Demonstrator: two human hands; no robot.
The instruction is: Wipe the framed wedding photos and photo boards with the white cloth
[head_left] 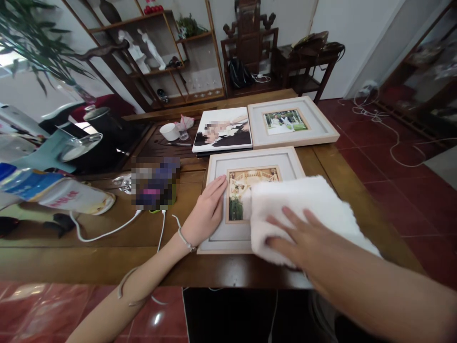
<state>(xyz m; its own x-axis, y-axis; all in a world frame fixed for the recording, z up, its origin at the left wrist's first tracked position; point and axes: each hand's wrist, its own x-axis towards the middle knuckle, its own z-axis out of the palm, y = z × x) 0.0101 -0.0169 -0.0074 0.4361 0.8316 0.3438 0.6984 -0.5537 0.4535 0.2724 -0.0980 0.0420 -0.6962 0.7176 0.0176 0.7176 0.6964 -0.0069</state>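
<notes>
Your right grip (pixel 304 239) is spread, fingers apart, over the white towel (pixel 314 197); your left grip (pixel 207 209) lies flat, unclamped, on the picture frame (pixel 238 190) at centre. Pulling hard toward the bottom of the view could drag it off the table (pixel 232 270).

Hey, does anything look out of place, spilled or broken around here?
Only some loose white cables stand out, tangled and trailing across the red floor at the right, which looks untidy. I see no spill. The nearest picture frame shows no visible damage, though the white cloth hides part of it.
</notes>
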